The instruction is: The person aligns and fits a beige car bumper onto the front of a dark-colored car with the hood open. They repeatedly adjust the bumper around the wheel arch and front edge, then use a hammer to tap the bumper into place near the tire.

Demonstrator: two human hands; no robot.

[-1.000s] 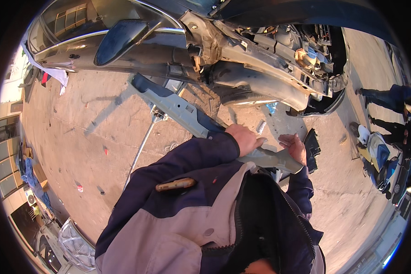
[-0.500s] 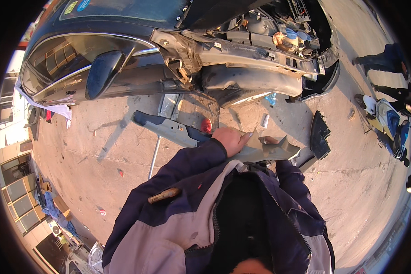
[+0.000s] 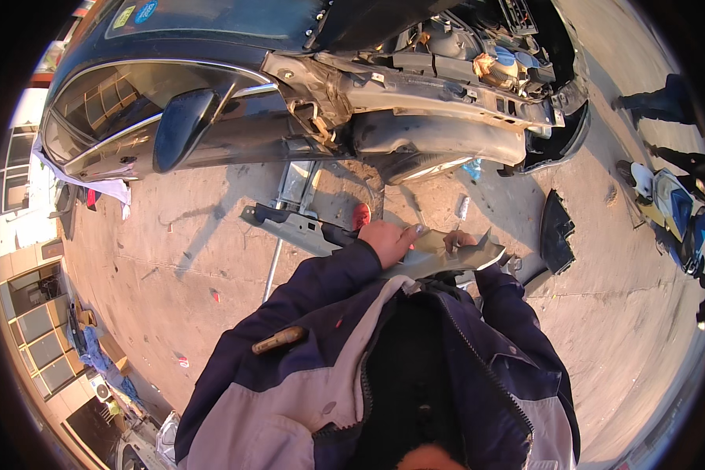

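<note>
A grey-green car fender point(image 3: 431, 259) is held crosswise in front of my body, one long end pointing to the left and its curved, bent edge at the right. My left hand point(image 3: 388, 241) is closed over its upper edge near the middle, with the thumb side toward the right. Further right, my right hand point(image 3: 458, 240) grips the fender by its far edge, fingers curled and partly hidden behind the metal. Beyond it stands a dark car point(image 3: 235, 141), whose front wheel arch point(image 3: 439, 141) is bare of outer panel.
A silver metal stand point(image 3: 296, 186) with a long rod point(image 3: 272, 270) is on the ground behind the fender. To the right lies a black plastic part point(image 3: 556, 233). A parked scooter point(image 3: 666, 207) and a person's legs point(image 3: 658, 103) are at the far right.
The fender has turned slightly in my hands: its left end has dropped and shifted right, and its right end is a little higher. Both hands keep their hold.
</note>
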